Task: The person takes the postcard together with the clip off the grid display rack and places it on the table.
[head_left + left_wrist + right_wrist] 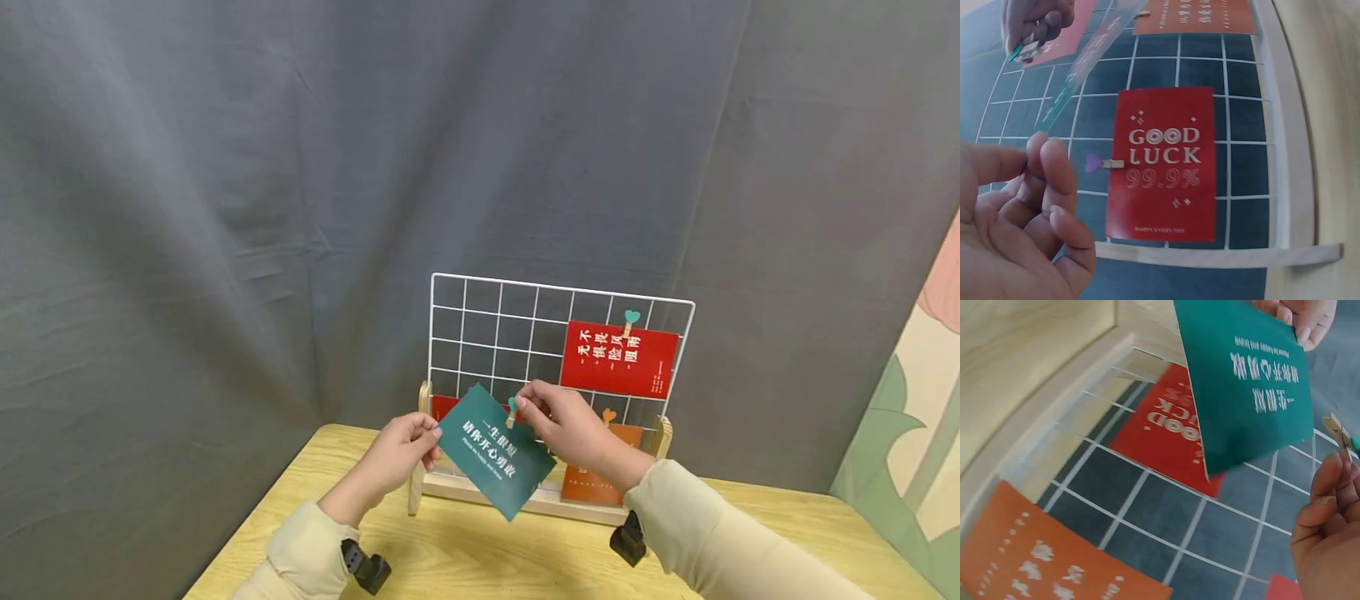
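Note:
A dark green card (489,450) with white print hangs tilted in front of a white wire grid (517,333). My left hand (429,437) pinches the card's left edge; in the left wrist view the fingertips (1047,156) hold the card (1079,69), which shows edge-on. My right hand (525,408) pinches a small wooden clip (512,411) with a teal heart at the card's upper edge. In the right wrist view the clip (1338,431) lies just off the card's (1241,381) corner. Whether it bites the card I cannot tell.
The grid stands in a wooden base (540,500) on a light wooden table (480,558). Three cards are clipped to it: a red one (618,358) upper right, an orange one (592,483) lower right, a red "GOOD LUCK" one (1163,162) lower left. Behind hangs grey cloth.

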